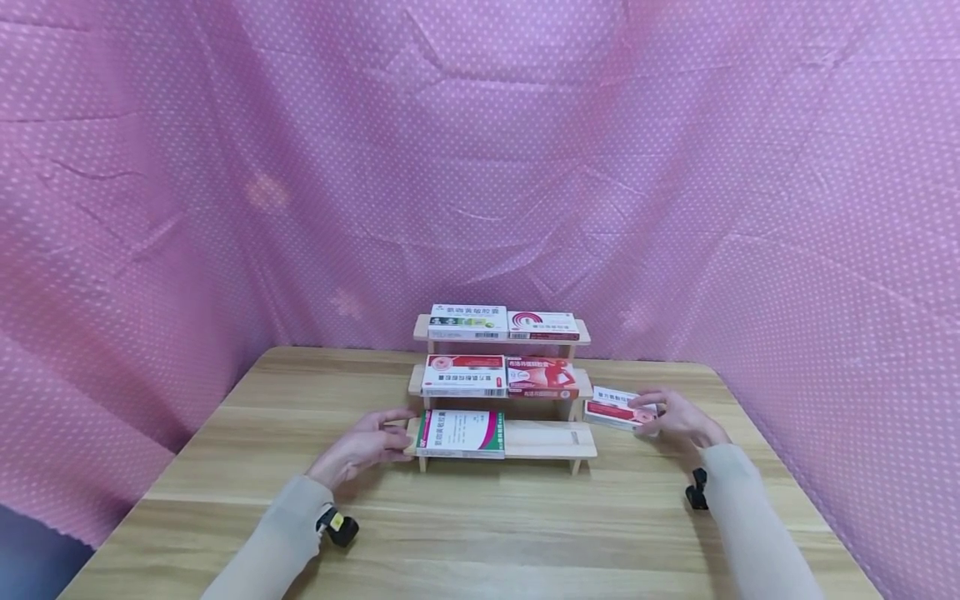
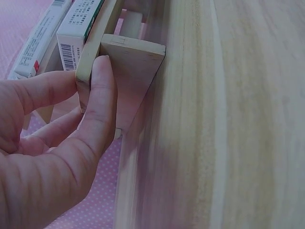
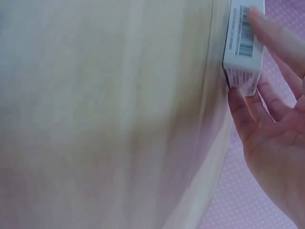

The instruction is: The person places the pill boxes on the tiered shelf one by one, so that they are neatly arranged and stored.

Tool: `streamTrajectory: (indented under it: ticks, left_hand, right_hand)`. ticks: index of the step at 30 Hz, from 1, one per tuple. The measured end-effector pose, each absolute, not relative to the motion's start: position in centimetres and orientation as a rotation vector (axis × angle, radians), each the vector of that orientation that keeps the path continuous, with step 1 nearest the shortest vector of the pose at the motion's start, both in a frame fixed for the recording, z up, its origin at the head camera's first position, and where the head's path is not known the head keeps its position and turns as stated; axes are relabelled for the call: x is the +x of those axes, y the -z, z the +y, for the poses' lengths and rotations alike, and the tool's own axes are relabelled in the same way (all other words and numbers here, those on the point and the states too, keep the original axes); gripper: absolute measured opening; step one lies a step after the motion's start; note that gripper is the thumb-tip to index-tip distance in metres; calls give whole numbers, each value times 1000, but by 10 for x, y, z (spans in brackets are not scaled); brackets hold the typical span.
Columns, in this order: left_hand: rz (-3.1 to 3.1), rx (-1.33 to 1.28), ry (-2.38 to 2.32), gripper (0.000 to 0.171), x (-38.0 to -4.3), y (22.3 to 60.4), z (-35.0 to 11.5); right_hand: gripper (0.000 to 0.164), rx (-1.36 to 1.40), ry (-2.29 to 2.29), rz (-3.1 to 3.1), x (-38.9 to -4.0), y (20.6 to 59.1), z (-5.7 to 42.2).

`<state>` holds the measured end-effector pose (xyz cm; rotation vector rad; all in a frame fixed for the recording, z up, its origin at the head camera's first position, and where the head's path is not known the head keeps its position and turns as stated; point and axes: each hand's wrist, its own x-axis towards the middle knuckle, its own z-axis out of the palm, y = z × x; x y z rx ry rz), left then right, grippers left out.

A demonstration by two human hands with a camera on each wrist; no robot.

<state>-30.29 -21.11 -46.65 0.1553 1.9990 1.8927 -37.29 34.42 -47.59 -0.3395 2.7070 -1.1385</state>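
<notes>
A three-step wooden display rack (image 1: 540,437) stands on the table. My left hand (image 1: 369,447) pinches the left end of its lowest step, with thumb and fingers around the board edge (image 2: 86,71) in the left wrist view. Beside that hand, a white, green and magenta medicine box (image 1: 461,433) lies on the lowest step. To the right of the rack, my right hand (image 1: 671,417) holds the right end of a white and red medicine box (image 1: 611,408) low at the table. The right wrist view shows fingers at this box's barcode side (image 3: 243,38) and end.
On the middle step lie a white and red box (image 1: 463,375) and a red box (image 1: 542,377). The top step bears a white and green box (image 1: 468,321) and a white and dark red box (image 1: 543,325). A pink dotted cloth (image 1: 480,183) hangs behind the wooden table (image 1: 487,533).
</notes>
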Motion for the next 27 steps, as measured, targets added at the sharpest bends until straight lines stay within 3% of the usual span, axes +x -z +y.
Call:
streamTrajectory:
  ticks: [27]
  left_hand:
    - [1999, 148, -1900, 69, -306, 471, -211]
  right_hand:
    - [61, -313, 1245, 2644, -343, 468, 364]
